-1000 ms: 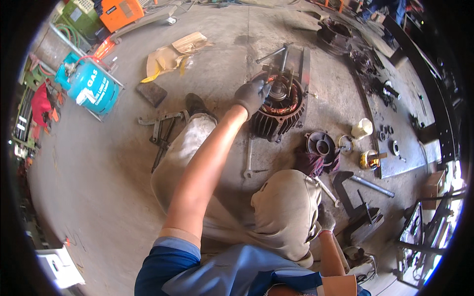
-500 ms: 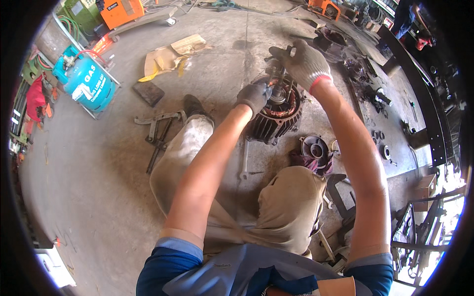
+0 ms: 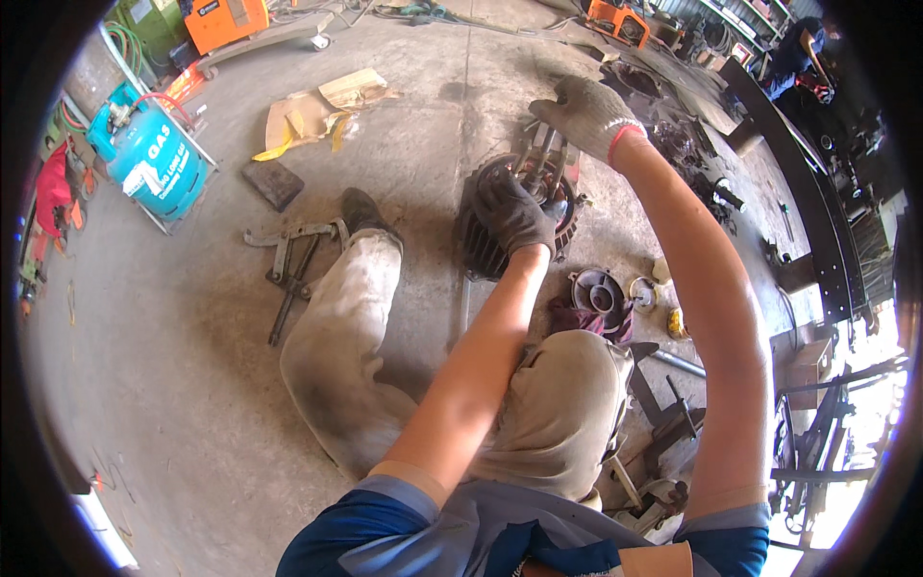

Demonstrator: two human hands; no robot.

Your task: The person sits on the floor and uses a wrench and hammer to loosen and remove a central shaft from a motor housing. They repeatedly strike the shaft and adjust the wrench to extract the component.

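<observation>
A finned electric motor (image 3: pixel 478 248) stands on end on the floor, its upper end uncovered and copper windings showing. A metal gear puller (image 3: pixel 545 152) rises from the middle of it around the shaft. My left hand (image 3: pixel 519 219), in a dark grey glove, is curled at the puller's lower part over the motor's near rim; its fingertips are partly hidden. In a lighter grey glove with a red cuff, my right hand (image 3: pixel 591 113) closes over the puller's top end. Beside the motor, a round end cover (image 3: pixel 596 290) lies on a dark red rag (image 3: pixel 574 319).
Another puller (image 3: pixel 286 264) lies left of my foot, near a dark flat block (image 3: pixel 273 184) and torn cardboard (image 3: pixel 298 113). A teal gas cylinder (image 3: pixel 159 171) stands at the left. Dark motor parts (image 3: pixel 673 144) and a long steel beam (image 3: pixel 808 183) are at the right.
My left hand has moved right and lower, from the puller's left side to over the motor's near rim. My right hand has turned, staying at the puller's top. The view has shifted slightly.
</observation>
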